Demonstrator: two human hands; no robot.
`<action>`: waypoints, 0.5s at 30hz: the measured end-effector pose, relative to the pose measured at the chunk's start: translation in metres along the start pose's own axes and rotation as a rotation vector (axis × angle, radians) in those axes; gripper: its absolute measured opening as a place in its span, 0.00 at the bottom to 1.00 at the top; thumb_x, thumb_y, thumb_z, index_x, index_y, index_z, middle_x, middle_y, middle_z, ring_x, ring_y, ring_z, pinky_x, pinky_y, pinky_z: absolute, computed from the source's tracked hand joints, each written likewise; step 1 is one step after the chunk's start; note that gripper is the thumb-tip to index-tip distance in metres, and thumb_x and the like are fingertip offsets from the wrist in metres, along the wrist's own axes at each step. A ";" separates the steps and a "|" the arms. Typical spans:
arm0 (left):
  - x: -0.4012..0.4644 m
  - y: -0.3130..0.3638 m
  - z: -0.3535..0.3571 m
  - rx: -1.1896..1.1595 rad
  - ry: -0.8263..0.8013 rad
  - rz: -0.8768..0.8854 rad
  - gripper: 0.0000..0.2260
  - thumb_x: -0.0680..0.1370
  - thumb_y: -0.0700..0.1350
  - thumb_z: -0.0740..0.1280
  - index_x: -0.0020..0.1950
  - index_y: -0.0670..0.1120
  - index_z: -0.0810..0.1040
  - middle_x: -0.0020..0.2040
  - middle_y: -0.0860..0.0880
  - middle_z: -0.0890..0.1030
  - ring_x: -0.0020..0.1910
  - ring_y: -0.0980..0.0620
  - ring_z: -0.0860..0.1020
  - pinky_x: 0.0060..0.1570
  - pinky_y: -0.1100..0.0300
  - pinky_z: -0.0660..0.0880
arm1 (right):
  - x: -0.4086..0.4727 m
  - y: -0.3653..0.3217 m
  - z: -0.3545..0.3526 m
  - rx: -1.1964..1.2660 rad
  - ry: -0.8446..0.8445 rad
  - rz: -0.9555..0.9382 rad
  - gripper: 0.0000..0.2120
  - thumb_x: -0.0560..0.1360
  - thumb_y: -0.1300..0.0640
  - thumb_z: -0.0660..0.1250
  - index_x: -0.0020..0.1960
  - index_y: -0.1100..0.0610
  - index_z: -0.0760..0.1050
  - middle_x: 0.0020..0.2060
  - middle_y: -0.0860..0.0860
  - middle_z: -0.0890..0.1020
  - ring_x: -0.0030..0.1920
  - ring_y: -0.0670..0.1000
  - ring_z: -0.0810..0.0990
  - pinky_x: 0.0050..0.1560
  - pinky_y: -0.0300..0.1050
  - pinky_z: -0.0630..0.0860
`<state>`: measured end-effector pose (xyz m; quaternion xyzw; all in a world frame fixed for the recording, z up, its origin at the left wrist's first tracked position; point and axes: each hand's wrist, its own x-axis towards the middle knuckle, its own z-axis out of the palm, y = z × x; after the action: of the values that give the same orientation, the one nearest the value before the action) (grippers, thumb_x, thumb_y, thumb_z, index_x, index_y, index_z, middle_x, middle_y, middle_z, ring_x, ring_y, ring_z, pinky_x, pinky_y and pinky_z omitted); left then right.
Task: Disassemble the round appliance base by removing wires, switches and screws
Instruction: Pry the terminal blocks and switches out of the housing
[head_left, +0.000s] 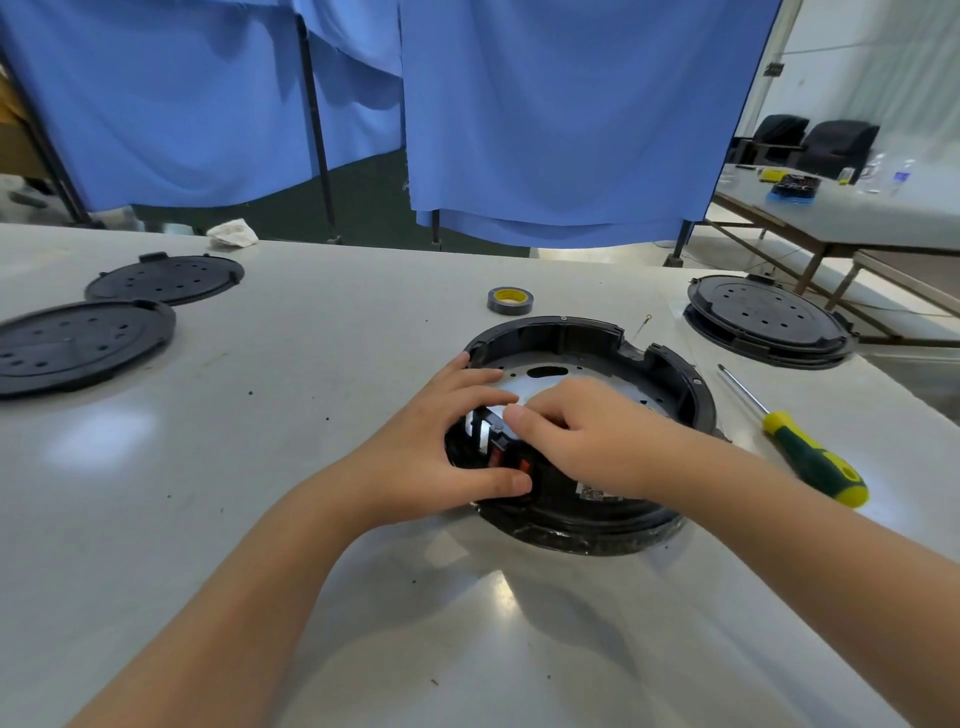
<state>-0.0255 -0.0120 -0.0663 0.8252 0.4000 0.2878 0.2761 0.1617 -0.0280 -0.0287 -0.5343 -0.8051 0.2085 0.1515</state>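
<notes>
Both hands on round base (587, 431): left hand (441, 457) grips its near-left rim w/ thumb curled; right hand (582, 436) pinches inside, I can't tell what. Screwdriver (795, 441) right of base.

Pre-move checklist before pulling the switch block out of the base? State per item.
1. Round base flat on table: ok.
2. Left hand bracing the base's near-left rim, thumb at the front: ok.
3. Right hand on the switch block: fingers over it, actual grip cannot tell.
4. Wires detached from block: cannot tell, hidden under the hands.
5. Screws holding block removed: cannot tell.
6. Screwdriver lying to the right of the base, not in hand: ok.
</notes>
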 end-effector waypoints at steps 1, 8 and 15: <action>0.000 0.000 0.000 0.004 0.000 0.000 0.28 0.66 0.57 0.77 0.63 0.65 0.71 0.71 0.67 0.63 0.72 0.72 0.46 0.63 0.71 0.50 | -0.001 -0.001 0.001 -0.038 0.009 -0.014 0.24 0.80 0.44 0.54 0.29 0.54 0.62 0.23 0.48 0.63 0.24 0.48 0.61 0.29 0.43 0.60; -0.002 0.004 -0.001 -0.034 -0.018 -0.025 0.26 0.66 0.56 0.77 0.61 0.67 0.71 0.71 0.66 0.63 0.73 0.70 0.47 0.68 0.64 0.51 | 0.003 -0.003 0.004 -0.053 0.092 0.108 0.22 0.81 0.45 0.50 0.32 0.54 0.64 0.26 0.48 0.66 0.27 0.48 0.65 0.30 0.43 0.62; -0.002 0.002 0.000 -0.013 -0.017 -0.027 0.28 0.67 0.55 0.76 0.65 0.59 0.72 0.70 0.66 0.63 0.72 0.72 0.46 0.68 0.66 0.50 | 0.016 0.004 -0.007 0.160 -0.158 0.343 0.17 0.79 0.47 0.59 0.47 0.61 0.75 0.43 0.54 0.76 0.43 0.52 0.73 0.50 0.49 0.69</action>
<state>-0.0255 -0.0142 -0.0654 0.8204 0.4069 0.2795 0.2886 0.1622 -0.0111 -0.0246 -0.6319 -0.6926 0.3357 0.0918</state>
